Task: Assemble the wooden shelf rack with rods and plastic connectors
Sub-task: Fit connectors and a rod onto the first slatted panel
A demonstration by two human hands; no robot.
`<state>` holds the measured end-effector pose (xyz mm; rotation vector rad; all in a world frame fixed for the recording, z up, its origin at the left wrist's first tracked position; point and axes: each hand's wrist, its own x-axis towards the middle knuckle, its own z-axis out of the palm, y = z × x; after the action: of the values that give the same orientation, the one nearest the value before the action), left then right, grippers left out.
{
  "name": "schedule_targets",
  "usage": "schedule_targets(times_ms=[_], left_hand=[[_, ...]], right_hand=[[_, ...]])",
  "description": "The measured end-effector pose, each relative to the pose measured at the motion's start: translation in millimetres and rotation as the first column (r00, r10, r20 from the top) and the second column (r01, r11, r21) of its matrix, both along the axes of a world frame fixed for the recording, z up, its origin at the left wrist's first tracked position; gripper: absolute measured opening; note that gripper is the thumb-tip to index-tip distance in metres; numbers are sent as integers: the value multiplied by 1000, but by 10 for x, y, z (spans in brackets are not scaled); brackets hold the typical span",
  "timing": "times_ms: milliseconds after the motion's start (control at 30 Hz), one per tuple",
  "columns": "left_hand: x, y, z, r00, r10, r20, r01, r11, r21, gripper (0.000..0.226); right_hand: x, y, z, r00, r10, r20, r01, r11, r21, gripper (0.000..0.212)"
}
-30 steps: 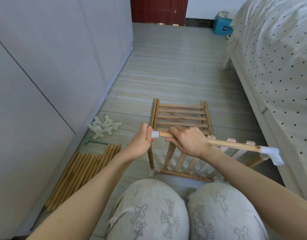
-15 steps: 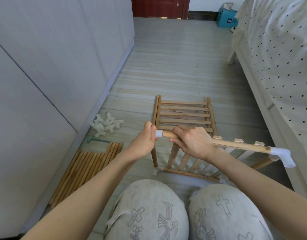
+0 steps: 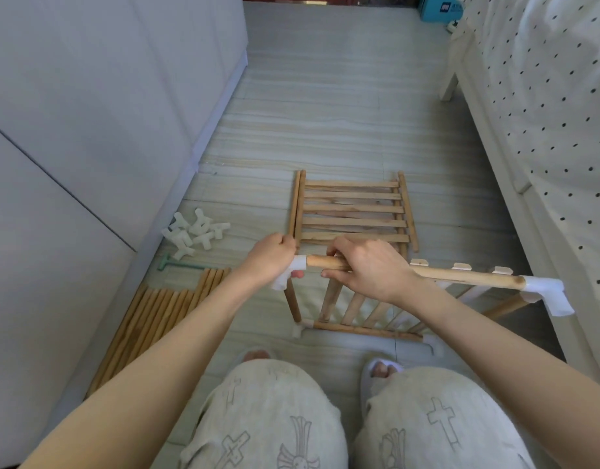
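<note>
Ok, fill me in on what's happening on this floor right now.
A person is putting together a wooden rack. The left hand grips a white corner connector at the end of the top rod, which the right hand holds. The part-built frame stands upright before their knees. A slatted shelf panel lies flat beyond it, and spare connectors and loose rods lie by the cabinet.

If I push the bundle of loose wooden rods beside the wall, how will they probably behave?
The loose wooden rods look round and smooth, so they would likely roll apart. They appear stiff and thin, probably light. Nothing ties them, so lifting the whole bundle at once may scatter them.
</note>
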<state>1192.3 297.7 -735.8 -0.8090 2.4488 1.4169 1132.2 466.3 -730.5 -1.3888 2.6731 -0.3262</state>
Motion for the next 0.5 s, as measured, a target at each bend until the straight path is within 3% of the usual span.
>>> schedule_targets(times_ms=[167, 333, 500], left_hand=[[-101, 64, -144, 970, 234, 60, -239, 965, 105, 27], [-66, 134, -187, 966, 257, -22, -258, 965, -51, 29], [-67, 128, -155, 985, 171, -27, -172, 955, -239, 31]], right_hand=[[-71, -92, 122, 984, 67, 165, -90, 987, 132, 22], [-6, -161, 85, 990, 132, -54, -122, 980, 154, 32], [23, -130, 46, 990, 98, -104, -95, 995, 27, 18]])
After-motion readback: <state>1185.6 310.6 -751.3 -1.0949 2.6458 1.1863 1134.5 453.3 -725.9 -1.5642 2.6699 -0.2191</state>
